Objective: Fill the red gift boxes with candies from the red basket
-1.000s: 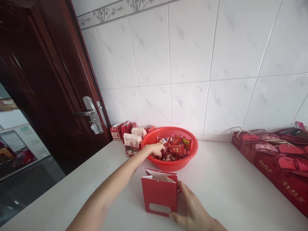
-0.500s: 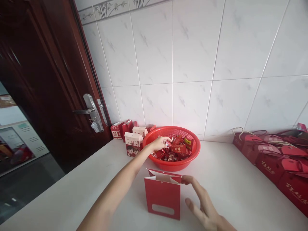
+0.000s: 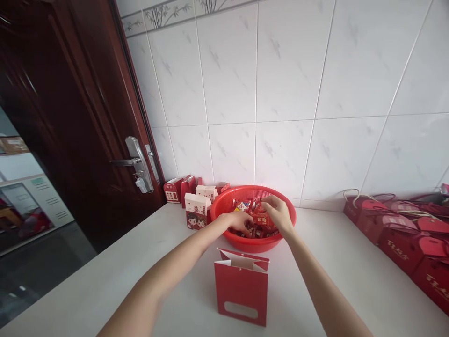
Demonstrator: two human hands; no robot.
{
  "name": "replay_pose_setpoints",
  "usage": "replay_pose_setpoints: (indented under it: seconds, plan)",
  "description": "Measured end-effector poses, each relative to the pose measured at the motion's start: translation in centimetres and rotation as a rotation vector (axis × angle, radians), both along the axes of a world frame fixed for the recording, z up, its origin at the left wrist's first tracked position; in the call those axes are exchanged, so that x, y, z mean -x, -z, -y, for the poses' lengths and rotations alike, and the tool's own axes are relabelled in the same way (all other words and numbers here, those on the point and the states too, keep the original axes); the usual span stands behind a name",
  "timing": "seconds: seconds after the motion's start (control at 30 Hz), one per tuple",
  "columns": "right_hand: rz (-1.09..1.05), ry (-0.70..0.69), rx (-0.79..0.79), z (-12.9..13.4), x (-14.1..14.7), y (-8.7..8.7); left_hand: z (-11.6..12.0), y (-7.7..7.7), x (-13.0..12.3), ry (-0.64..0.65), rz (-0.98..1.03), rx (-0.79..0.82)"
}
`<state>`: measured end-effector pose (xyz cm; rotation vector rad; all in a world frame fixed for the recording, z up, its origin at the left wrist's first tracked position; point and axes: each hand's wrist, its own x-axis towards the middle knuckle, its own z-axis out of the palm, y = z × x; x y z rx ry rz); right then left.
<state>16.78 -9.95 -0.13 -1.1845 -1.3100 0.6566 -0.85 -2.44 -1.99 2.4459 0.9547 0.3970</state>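
Red basket (image 3: 249, 245) on white counter (image 3: 168, 248), straight ahead of the person; using it as clock centre, person at 6. Wrapped sweets (image 3: 262, 222) heaped inside. Left hand (image 3: 241, 221) dips in from 8 o'clock, fingers curled down onto the sweets; from here can't tell if they grip one. Right hand (image 3: 276, 211) over the basket at 3 o'clock, fingers bent, thumb side narrow, tips at the wrappers; grip can't be told either. Red paper box (image 3: 241, 290) with clear window stands upright, top open, near the basket at 6. Printed cream box (image 3: 197, 210) just beside the rim at 9. Red corded boxes (image 3: 396, 241) well apart at 4. Dark door (image 3: 73, 121) at 10.
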Motion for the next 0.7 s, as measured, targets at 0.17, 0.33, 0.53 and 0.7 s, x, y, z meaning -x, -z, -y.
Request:
replay_pose_setpoints:
  seconds: [0.17, 0.33, 0.53, 0.7]
  plan:
    - [-0.084, -0.034, 0.161, -1.0, -0.3, 1.2, -0.7, -0.8, -0.4, 0.040, -0.152, 0.157]
    - [-0.090, -0.017, 0.149, -0.8, -0.6, 1.4, -1.0, -1.1, -0.7, 0.003, 0.111, 0.102]
    - [-0.120, -0.160, 0.216, -0.6, -0.2, 1.2, -1.0, -1.3, -0.9, 0.019, 0.503, 0.196]
    - [-0.301, -0.159, 0.109, -0.6, -0.2, 0.9, -0.6, -1.5, -0.8, 0.046, 0.358, 0.316]
